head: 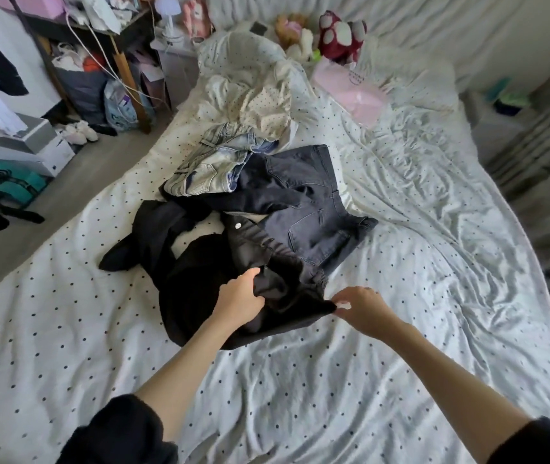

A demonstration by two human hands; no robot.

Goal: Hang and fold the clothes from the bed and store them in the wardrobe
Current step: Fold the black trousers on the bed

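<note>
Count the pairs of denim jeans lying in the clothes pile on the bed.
2: light-wash jeans at the pile's far left, dark jeans to their right. More may be hidden under the black garment.

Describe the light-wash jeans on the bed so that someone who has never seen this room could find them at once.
Start at the polka-dot bed and find the heap of clothes in its middle. The light-wash jeans lie crumpled at the heap's far left edge, beside the dark jeans. They are the only pale, faded blue garment there.

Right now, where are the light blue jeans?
In the head view, the light jeans lie mid-bed, left of the dark jeans and just below the cream dotted cloth.
</note>
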